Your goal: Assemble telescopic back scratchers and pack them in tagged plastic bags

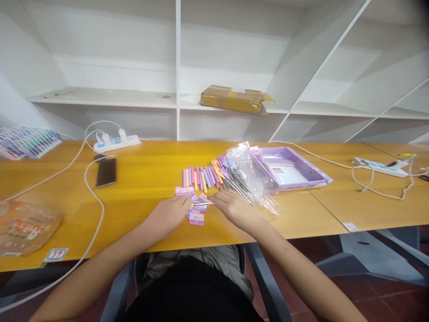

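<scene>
Black clothing [191, 290] on the seated person lies nearest the camera. One slim metal rod [200, 204] spans the gap between the left hand [172, 212] and the right hand [231, 206]; both grips are narrow, each pinching one end. Pink cards [196, 218] lie below and around the rod (their print is too small to read). Beyond them stands a row of coloured sticks [201, 177]; rightward lie clear plastic bags [251, 170] and a purple tray [310, 172]. Table label [56, 255], front left: red number beginning with 3, second digit unclear.
</scene>
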{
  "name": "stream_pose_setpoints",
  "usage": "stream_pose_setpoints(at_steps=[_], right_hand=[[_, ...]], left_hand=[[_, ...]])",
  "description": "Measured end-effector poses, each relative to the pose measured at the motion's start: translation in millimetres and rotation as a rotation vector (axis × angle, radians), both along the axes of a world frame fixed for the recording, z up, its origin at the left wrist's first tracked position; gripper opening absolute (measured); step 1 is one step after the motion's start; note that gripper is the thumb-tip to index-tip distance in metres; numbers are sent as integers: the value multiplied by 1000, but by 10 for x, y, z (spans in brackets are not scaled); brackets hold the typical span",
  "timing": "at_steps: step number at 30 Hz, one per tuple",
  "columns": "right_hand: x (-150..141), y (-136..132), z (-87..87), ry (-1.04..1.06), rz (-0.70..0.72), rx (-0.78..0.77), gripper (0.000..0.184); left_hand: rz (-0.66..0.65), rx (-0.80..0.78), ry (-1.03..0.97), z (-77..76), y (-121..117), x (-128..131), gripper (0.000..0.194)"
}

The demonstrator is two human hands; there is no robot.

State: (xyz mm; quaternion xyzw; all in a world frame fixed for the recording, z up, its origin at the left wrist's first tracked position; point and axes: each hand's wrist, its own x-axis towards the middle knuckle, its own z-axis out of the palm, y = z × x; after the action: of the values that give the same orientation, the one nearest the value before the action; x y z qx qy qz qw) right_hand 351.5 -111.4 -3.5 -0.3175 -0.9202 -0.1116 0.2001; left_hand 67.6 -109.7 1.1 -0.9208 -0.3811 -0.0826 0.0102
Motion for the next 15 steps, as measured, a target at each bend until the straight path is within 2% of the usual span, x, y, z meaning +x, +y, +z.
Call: stream_pose_setpoints(at_steps=[2, 4, 7, 9, 11, 13, 15], right_hand=[[57, -82, -12, 9, -34, 48, 36], [308, -125, -23, 75, -85, 93, 36], [1060, -190, -66, 167, -208, 177, 37], [1655, -286, -127, 184, -339, 221, 36], [2140, -427, -209, 198, -468, 256, 33], [2417, -581, -300, 226, -553, 204, 30], [2494, -714, -389, 263, -614, 111, 30]], left_hand=[[27, 52, 30, -8, -29, -97, 27], [78, 101, 45, 0, -1, -360, 24], [180, 163, 28, 33, 47, -1007, 24], [204, 186, -3, 45, 21, -1456, 26], [199, 197, -33, 23, -61, -1781, 31], [148, 157, -56, -35, -167, -1926, 31], [135, 117, -56, -112, -256, -1924, 34]])
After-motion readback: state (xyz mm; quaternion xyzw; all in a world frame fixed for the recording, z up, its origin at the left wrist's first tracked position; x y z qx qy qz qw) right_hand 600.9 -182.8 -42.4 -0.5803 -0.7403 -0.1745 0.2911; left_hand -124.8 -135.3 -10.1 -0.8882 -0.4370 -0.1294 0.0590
